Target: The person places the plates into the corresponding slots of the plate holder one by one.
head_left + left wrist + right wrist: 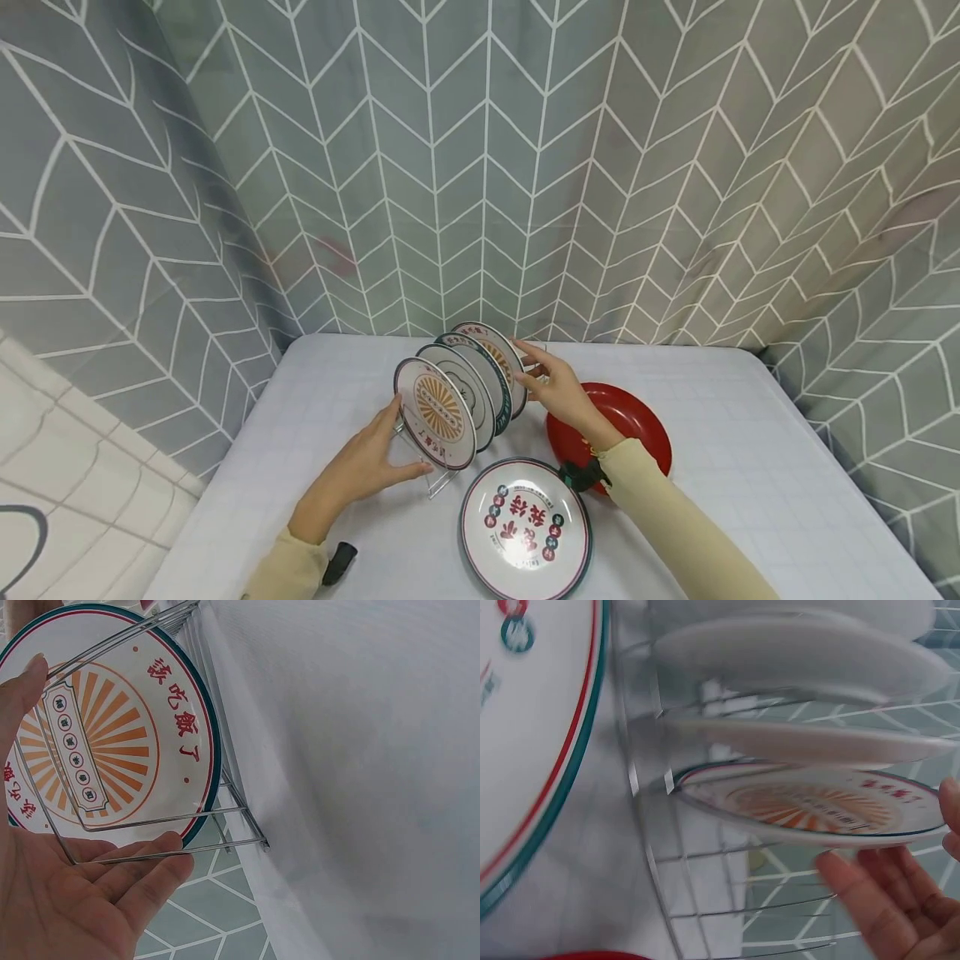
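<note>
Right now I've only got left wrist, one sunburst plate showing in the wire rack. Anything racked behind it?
Observer: Yes, the head view shows three more plates behind it in the rack.
Operator: What's at the far end?
Observer: The right hand, with thumb and fingers on opposite sides of the rearmost plate's rim.
Operator: Any plate lying flat?
Observer: Yes, a white plate with red characters lies face up on the table, left of a red plate.
</note>
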### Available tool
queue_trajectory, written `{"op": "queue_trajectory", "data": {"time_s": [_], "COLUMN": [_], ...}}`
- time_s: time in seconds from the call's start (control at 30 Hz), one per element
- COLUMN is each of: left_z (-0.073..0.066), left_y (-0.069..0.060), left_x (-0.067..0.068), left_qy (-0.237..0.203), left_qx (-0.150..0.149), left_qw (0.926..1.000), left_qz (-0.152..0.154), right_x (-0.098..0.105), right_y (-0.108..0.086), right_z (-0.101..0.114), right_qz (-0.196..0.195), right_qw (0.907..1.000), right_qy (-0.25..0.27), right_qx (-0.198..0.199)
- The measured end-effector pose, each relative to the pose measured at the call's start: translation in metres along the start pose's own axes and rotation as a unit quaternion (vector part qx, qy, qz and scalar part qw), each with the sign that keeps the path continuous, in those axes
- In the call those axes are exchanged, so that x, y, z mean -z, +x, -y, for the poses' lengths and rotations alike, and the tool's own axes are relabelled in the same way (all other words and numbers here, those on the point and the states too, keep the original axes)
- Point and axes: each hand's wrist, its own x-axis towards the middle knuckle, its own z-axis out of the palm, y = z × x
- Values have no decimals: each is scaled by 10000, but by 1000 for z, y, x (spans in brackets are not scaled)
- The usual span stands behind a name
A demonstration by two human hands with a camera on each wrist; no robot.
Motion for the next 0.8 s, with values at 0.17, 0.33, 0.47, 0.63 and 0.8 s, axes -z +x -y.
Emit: {"op": "queue_trajectory", "data": {"time_s": [0.17, 0.33, 0.47, 0.63, 0.8], "left_z": [1, 2, 1, 0, 2], "left_y": [-3, 0, 3, 3, 1], "left_x": [-5, -1, 1, 0, 0], "left_qy": [-22, 76, 52, 63, 13], "left_qx": [-8, -53, -97, -47, -23], "left_qw": [9999, 9998, 9999, 10000, 10000], "left_qz": [97, -169, -122, -30, -16], "right_x": [10, 24, 32, 35, 30], "right_y": [-36, -84, -131, -178, -197], "right_z": [0, -4, -18, -34, -44], "right_qz": [-159, -82, -61, -102, -18], "right_qw": [9995, 9983, 9935, 9829, 9781], "right_qy": [225, 382, 575, 593, 446], "right_qx": [-143, -442, -986, -1738, -2031]}}
